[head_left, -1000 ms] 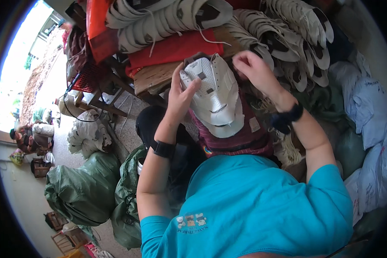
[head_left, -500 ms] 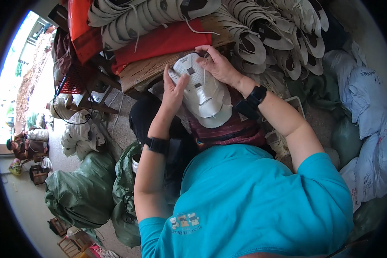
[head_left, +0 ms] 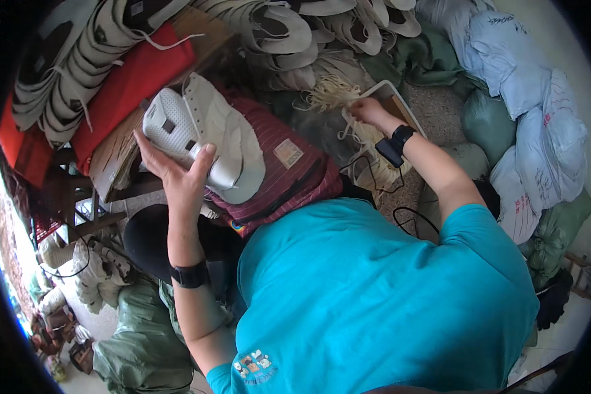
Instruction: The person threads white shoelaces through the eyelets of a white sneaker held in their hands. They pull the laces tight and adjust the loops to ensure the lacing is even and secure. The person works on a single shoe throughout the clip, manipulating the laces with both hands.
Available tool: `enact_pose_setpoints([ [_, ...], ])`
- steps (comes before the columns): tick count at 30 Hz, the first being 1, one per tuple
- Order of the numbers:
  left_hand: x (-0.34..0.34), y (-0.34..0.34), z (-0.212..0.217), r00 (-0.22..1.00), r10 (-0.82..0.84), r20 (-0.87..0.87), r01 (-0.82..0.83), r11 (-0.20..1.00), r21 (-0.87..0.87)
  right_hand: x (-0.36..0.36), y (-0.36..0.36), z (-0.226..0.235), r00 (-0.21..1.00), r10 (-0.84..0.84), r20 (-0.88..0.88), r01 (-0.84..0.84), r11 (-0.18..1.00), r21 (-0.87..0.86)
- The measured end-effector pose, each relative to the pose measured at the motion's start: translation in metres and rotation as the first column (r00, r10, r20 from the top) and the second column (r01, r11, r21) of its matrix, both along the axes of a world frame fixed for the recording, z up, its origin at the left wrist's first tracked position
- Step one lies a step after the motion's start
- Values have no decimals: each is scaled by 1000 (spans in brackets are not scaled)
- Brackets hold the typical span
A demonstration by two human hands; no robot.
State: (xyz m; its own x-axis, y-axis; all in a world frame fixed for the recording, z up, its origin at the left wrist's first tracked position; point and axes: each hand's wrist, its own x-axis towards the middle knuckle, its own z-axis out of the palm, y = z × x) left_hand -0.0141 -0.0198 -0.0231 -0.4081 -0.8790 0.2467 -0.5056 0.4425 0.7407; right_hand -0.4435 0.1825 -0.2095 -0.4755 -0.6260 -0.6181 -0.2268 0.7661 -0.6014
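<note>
1. Red cloth (head_left: 138,92) laid on wooden bench (head_left: 115,167), upper left.
2. Pale sacks (head_left: 535,154), marked with writing, heaped along right side.
3. Rounded green sack (head_left: 489,123) set beside them.
4. Crumpled, darker green bag (head_left: 141,338) seen lower left.

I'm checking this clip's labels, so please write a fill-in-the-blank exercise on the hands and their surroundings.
The left hand holds the white shoe upper, with its ____ over the side facing the camera.
The right hand is at the pale laces, and the band on its wrist is ____.
The cloth on the wooden bench is ____.
Missing words: thumb; black; red.
</note>
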Motion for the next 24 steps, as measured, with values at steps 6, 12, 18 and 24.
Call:
enact_pose_setpoints([
  [6, 4, 9, 2, 997, -55, -55, 62, 990, 126, 17, 27, -49, 915, -402, 10, 403, 914, -41],
  [12, 10, 21, 7, 991, -126, -36, 130, 979, 155, 29, 10, -40, 923, -156, -352, 158, 987, -24],
  [18, 2, 56, 23, 936, -255, 241, 253, 967, 39, 15, -4, -1, 926, -201, -319, 78, 930, -359],
  [24, 41, 71, 66, 848, -528, 56, 453, 775, 441, 114, -78, 173, 992, 39, 116, 49, 739, -672],
])
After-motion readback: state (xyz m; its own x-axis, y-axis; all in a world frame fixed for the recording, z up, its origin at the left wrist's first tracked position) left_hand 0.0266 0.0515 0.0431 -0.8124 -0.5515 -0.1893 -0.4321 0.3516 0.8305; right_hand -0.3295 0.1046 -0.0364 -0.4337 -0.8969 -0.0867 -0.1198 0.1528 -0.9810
